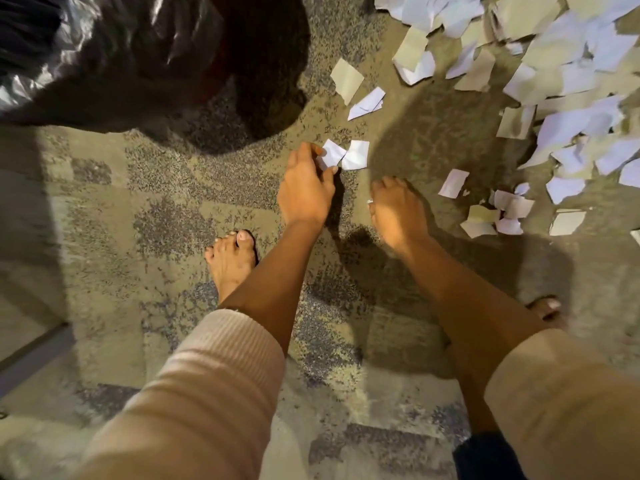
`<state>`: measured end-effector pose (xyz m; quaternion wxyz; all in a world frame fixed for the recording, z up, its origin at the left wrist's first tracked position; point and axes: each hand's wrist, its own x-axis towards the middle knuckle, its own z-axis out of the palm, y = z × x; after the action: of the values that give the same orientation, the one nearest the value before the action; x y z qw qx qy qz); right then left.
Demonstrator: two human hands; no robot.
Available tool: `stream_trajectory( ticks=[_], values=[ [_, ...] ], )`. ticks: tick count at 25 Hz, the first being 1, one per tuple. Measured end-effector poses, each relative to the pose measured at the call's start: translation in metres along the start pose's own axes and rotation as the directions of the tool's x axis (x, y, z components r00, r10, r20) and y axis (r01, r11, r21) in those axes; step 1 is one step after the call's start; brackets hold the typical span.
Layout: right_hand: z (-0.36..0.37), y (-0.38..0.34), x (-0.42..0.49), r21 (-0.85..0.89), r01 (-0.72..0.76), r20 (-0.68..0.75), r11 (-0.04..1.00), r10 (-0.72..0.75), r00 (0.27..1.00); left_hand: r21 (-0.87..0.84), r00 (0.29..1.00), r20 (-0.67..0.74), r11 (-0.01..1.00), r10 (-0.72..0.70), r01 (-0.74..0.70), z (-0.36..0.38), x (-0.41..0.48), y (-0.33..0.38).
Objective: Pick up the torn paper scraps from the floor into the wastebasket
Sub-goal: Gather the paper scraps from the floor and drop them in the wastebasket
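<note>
Here left hand [304, 192] pinches a white scrap [331, 153], right hand [398, 209] hold unclear; wastebasket [104, 53] upper-left, scrap heap [568, 64] right.

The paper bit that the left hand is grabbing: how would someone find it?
Find the black-lined wastebasket in the top left corner, then go down and right across the carpet to the left hand. The scrap is the small white piece that it pinches. Its white neighbour just to the right lies loose; this one is gripped.
</note>
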<state>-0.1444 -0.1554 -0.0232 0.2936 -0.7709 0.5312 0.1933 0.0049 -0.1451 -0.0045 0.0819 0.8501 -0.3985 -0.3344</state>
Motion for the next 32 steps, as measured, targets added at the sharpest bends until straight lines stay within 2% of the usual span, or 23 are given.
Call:
stream_trajectory(
  ticks=[3,8,12,14,17,21,26,32],
  values=[
    [0.002,0.004,0.001,-0.016,0.067,0.021,0.998,-0.067,0.998,0.070,1.000,0.029,0.998,-0.007,0.005,0.006,0.013,0.004],
    [-0.001,0.016,0.006,0.101,0.126,0.061,0.987,-0.133,0.989,0.181,0.995,0.098,0.984,-0.019,0.001,0.014,0.024,0.009],
    [-0.016,0.018,0.019,0.235,0.045,-0.136,0.971,-0.013,0.991,0.175,0.993,0.100,0.984,-0.056,0.038,0.011,0.030,0.010],
    [-0.026,0.017,0.032,0.294,0.016,-0.157,0.956,0.032,0.987,0.143,0.991,0.123,0.989,-0.049,0.031,0.008,0.031,0.011],
    [-0.035,0.008,0.052,0.283,0.008,-0.135,0.959,0.031,0.990,0.124,0.994,0.113,0.992,0.004,-0.018,0.005,0.036,0.013],
    [-0.034,-0.007,0.063,0.202,-0.040,-0.035,0.979,0.048,0.998,0.117,0.996,0.071,0.991,0.055,-0.063,0.002,0.053,0.020],
    [-0.028,-0.009,0.066,0.108,0.036,-0.021,0.994,-0.034,0.999,0.064,0.996,0.070,0.996,0.050,-0.055,-0.002,0.074,0.034],
    [-0.031,0.000,0.069,0.080,0.132,-0.021,0.988,-0.131,0.991,0.208,0.975,0.204,0.969,0.091,-0.134,-0.002,0.091,0.052]
  ],
)
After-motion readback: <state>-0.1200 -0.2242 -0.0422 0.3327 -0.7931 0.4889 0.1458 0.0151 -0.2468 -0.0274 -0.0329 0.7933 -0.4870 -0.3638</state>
